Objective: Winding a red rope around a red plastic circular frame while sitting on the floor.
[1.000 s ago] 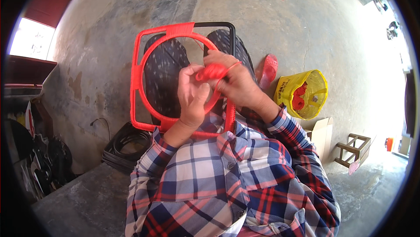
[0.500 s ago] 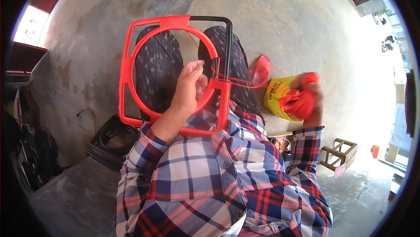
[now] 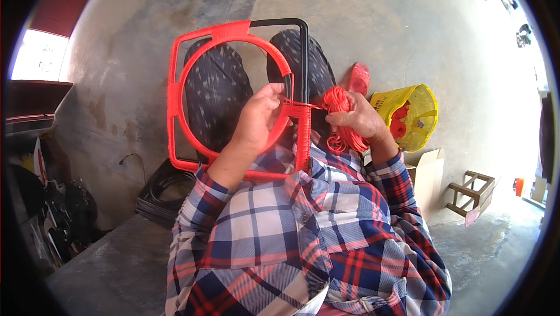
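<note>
A square frame (image 3: 220, 32) with a round inner ring lies across my lap, mostly wrapped in red cord. Its upper right corner is bare black tube. My left hand (image 3: 255, 119) reaches through the ring, fingers closed at its right side, by a short unwrapped stretch; the fingertips are partly hidden. Just right of the frame, my right hand (image 3: 360, 119) grips a hank of red cord (image 3: 336, 101), loose strands hanging below. From the hank a strand runs left to the frame's right side.
A yellow bucket (image 3: 430, 106) with red material inside stands right of my right hand. Near it are a red slipper (image 3: 360, 78), a cardboard box (image 3: 429, 179) and a small wooden stool (image 3: 471, 192). Coiled black tubing (image 3: 166, 190) lies at the left on the concrete floor.
My right hand has come from the yellow bucket leftward to the frame, bringing the hank of red cord out. My left hand stays at the ring.
</note>
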`<action>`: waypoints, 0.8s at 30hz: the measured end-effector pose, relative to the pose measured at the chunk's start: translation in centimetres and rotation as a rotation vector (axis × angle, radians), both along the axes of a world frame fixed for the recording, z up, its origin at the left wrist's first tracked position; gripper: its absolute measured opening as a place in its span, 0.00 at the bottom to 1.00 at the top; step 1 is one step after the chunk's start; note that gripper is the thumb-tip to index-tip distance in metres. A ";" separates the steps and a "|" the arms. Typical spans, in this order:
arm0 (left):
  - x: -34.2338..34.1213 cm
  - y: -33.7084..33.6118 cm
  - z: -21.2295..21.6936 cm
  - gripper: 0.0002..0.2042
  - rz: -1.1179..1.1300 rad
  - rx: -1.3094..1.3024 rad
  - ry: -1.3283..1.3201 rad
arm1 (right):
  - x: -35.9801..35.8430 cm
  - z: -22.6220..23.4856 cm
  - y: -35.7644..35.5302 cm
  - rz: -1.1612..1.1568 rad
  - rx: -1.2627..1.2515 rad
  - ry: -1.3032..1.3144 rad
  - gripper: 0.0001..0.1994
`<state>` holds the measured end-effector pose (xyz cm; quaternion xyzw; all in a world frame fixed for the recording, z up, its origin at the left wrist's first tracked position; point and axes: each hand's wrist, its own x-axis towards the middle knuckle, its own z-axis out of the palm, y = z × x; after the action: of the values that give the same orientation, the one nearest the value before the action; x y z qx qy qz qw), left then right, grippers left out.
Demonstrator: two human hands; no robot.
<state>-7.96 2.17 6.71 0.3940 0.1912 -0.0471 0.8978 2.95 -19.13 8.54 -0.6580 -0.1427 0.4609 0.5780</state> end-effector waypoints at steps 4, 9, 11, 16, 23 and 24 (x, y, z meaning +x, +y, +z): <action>-0.4 0.3 -0.6 0.18 -0.023 -0.019 -0.036 | 1.1 0.4 -2.3 -0.008 0.062 0.014 0.04; -0.1 0.8 -0.7 0.09 -0.064 -0.021 0.106 | 0.5 -2.1 -6.6 -0.449 0.139 -0.019 0.06; -0.1 0.8 -0.5 0.04 -0.057 -0.102 0.136 | -0.7 -2.1 -6.5 -0.492 0.140 0.002 0.06; 0.0 1.0 -0.5 0.02 -0.059 -0.159 0.198 | -2.8 -3.4 -7.5 -0.584 0.183 0.010 0.04; 0.2 0.9 -1.3 0.03 -0.104 -0.220 0.165 | -0.9 -6.3 -7.3 -0.449 -0.048 -0.050 0.08; 0.4 0.8 -1.3 0.03 -0.110 -0.215 0.161 | 0.0 -6.4 -6.9 -0.364 -0.239 -0.196 0.10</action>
<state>-7.56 3.02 5.45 0.3006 0.2346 -0.1480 0.9125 2.94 -26.01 2.14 -0.7782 -0.0215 0.2967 0.5530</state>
